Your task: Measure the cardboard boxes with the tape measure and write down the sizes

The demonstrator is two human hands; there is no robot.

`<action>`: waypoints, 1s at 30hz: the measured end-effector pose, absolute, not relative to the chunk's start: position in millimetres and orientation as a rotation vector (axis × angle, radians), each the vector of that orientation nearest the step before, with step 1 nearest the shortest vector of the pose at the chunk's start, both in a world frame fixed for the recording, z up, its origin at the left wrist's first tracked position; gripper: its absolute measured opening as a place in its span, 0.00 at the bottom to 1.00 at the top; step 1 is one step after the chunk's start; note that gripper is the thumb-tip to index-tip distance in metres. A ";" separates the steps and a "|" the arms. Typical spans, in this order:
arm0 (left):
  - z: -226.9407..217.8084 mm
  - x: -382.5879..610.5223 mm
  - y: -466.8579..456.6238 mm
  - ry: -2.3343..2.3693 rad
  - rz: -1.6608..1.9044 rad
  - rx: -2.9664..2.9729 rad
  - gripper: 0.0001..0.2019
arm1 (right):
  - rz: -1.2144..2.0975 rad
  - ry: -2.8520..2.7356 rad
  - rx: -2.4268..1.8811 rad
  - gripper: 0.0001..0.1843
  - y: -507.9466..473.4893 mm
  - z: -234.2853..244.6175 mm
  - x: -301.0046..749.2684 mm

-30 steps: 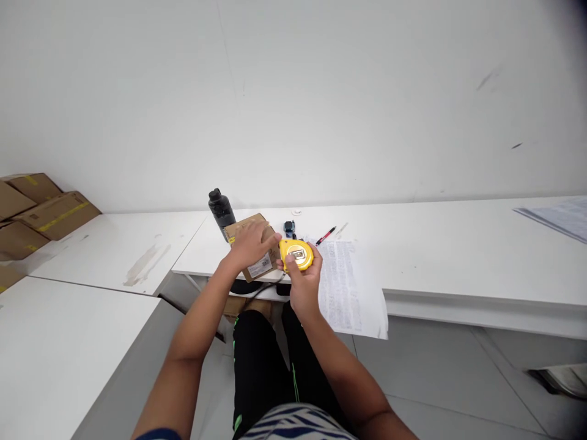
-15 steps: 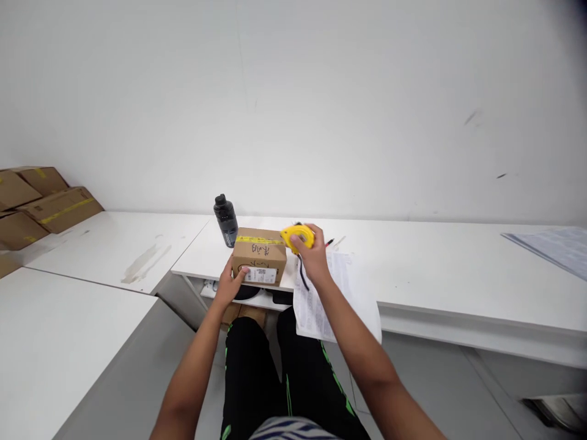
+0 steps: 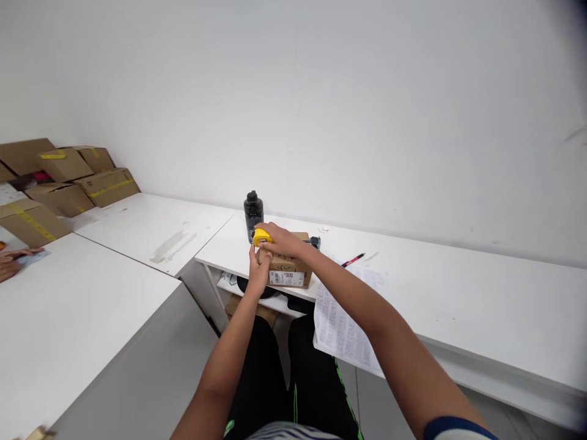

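A small cardboard box [image 3: 290, 271] with a white label stands at the near edge of the white desk [image 3: 440, 293]. My right hand [image 3: 280, 241] lies across its top left corner, closed round a yellow tape measure [image 3: 261, 237]. My left hand [image 3: 258, 272] is at the box's left side just below the tape measure, fingers pinched up toward it; what they hold is too small to make out. A black bottle [image 3: 253, 212] stands right behind the tape measure.
A printed sheet [image 3: 342, 324] hangs over the desk edge right of the box, with a red pen [image 3: 352, 260] behind it. Cardboard boxes [image 3: 68, 180] are stacked at far left. Another person's hand [image 3: 13, 261] rests on the left table. My legs are below.
My right hand carried the tape measure from the box's right side across to its top left corner. My left hand rose from the box's front to meet it. The view swung left.
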State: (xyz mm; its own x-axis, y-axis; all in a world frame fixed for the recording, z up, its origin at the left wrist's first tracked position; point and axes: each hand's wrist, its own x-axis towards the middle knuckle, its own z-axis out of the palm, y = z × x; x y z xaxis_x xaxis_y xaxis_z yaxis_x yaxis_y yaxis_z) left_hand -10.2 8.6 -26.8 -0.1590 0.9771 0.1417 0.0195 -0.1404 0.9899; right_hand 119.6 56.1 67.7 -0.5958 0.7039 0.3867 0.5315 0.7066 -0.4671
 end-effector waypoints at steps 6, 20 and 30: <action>-30.1 -6.1 6.1 1.258 1.482 1.214 0.28 | 0.401 -2.561 -0.992 0.29 62.3 87.5 129.4; -20.7 -5.0 3.6 1.293 1.478 1.262 0.25 | 0.552 -2.306 -1.270 0.28 19.3 77.7 245.0; -21.9 -6.4 8.8 1.306 1.497 1.302 0.25 | 0.733 -2.090 -1.358 0.28 -1.1 62.4 290.4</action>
